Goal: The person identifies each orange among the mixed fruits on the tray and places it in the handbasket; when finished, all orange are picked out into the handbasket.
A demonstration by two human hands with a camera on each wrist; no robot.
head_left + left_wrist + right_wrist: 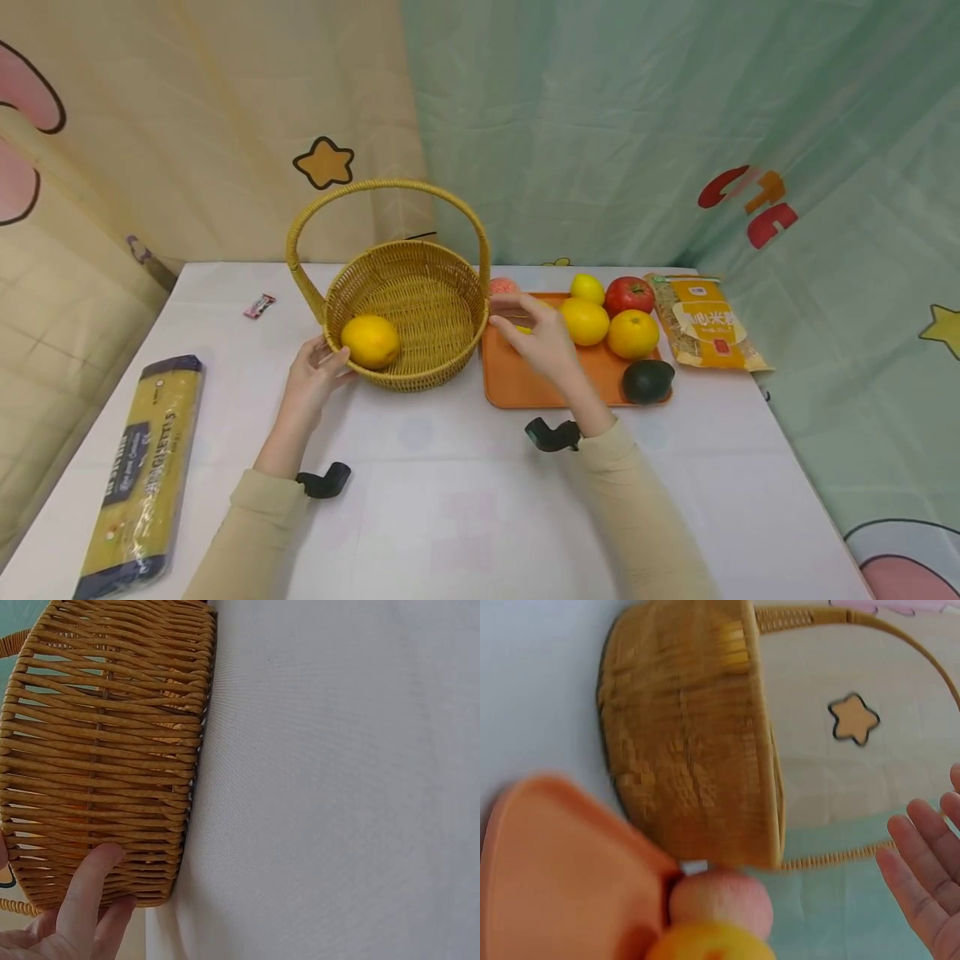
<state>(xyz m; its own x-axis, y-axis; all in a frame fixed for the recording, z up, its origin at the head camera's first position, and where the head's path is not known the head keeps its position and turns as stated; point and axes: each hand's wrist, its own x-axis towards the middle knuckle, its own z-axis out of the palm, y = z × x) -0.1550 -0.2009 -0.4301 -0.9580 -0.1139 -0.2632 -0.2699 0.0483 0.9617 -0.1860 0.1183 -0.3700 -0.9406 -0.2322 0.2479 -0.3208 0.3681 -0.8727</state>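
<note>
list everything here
basket: 1, tan, table
round fruits: 4, yellow, 1 basket, 3 tray
tray: 1, orange, table
apple: 1, red, tray
avocado: 1, green, tray
peach: 1, pink, by tray
half-hidden item: 1, yellow, tray
spaghetti: 1, yellow, left
candy: 1, pink, left
bag: 1, yellow, right
table: 1, white, centre
curtain: 1, beige/green, behind
sleeves: 2, beige, arms
cameras: 2, black, wrists
left hand: 1, bare, basket
right hand: 1, bare, near tray

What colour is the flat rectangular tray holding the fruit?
The flat tray is orange, showing best in the head view.
</note>
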